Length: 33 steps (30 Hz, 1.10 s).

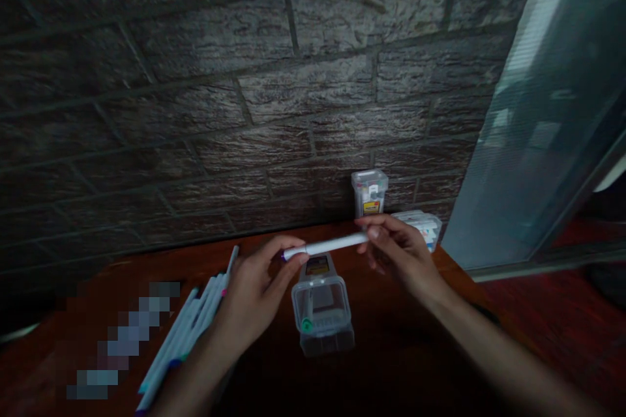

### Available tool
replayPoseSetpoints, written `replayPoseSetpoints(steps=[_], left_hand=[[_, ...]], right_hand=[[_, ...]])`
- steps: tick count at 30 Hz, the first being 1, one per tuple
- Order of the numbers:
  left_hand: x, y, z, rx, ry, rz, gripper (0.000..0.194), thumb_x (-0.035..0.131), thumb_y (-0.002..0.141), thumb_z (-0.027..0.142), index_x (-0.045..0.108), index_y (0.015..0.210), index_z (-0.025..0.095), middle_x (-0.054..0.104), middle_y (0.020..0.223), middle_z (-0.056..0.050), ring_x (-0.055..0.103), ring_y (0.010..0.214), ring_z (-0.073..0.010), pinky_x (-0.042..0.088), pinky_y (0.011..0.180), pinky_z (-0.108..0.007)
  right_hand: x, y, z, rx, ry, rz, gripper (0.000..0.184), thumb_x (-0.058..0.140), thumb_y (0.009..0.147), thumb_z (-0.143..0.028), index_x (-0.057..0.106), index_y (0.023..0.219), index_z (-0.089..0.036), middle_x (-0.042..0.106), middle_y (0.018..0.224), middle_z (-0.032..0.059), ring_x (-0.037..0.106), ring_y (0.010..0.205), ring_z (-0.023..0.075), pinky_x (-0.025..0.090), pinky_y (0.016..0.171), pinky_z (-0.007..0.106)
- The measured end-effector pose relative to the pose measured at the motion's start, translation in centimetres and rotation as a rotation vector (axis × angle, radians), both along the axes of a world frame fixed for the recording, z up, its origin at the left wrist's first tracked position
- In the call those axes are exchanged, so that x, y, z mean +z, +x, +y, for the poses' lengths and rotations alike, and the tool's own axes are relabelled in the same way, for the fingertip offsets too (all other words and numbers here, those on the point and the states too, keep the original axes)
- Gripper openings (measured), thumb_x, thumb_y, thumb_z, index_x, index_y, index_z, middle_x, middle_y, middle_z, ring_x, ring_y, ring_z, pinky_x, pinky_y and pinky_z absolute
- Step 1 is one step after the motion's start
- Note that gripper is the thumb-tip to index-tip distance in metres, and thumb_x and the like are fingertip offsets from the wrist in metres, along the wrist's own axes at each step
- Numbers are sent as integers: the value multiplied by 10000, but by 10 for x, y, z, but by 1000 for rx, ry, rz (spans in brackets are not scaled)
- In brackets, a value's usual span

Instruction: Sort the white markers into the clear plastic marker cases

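Observation:
A white marker (337, 245) with a purple tip is held level between my two hands. My left hand (264, 273) pinches it near the purple end, and my right hand (391, 244) grips the opposite end. Just below the marker, a clear plastic box (323, 319) lies on the table with its open mouth towards me. One marker with a green end (307, 324) rests inside it. Left of my left hand, several white markers (190, 319) with coloured ends lie side by side, partly hidden by my forearm.
On the wooden table (376, 358), a closed clear box of markers (370, 192) stands upright against the brick wall (332, 85). Another clear container (428, 228) lies beside it, partly behind my right hand. A glass panel (508, 143) rises at the right. A patch at left is pixelated.

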<state>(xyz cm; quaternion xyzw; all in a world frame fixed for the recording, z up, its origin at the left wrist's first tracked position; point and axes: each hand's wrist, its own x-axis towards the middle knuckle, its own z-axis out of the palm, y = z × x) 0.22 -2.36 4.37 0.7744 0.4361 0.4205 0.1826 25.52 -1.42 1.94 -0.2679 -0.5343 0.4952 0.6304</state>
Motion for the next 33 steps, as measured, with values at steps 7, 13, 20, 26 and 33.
replayPoseSetpoints(steps=[7,13,20,26,33], left_hand=[[-25,-7,8,-15,-60,-356,150,721,950,326,793,1033,225,709,707,18,622,586,-114,486,549,-193],[-36,-9,11,-53,-139,-518,175,709,970,330,787,1077,217,719,726,12,628,603,-105,513,585,-200],[-37,-7,10,-7,-118,-510,199,733,934,349,785,1039,189,724,725,-6,612,579,-123,486,544,-234],[-32,-4,10,26,-73,-494,196,770,879,377,776,941,191,717,674,-1,609,572,-135,490,542,-246],[-32,0,10,-38,-108,-564,133,758,870,319,731,899,192,761,774,-27,666,638,-143,506,551,-244]], right_hand=[[-1,-6,-7,-53,30,-111,150,783,919,-352,780,992,-221,752,721,12,592,483,87,456,405,177],[-1,-6,-10,-122,100,-241,126,773,917,-249,787,1042,-244,743,683,-1,628,520,99,516,473,187],[-3,-6,-6,-152,70,-294,142,794,892,-276,791,1030,-247,739,673,2,629,514,122,527,463,222],[-3,-7,-7,-186,71,-356,149,820,871,-335,798,999,-260,734,657,4,630,487,130,509,450,231],[-2,-4,-10,-278,-12,-459,254,867,801,-464,828,967,-276,729,635,45,656,498,178,534,450,261]])
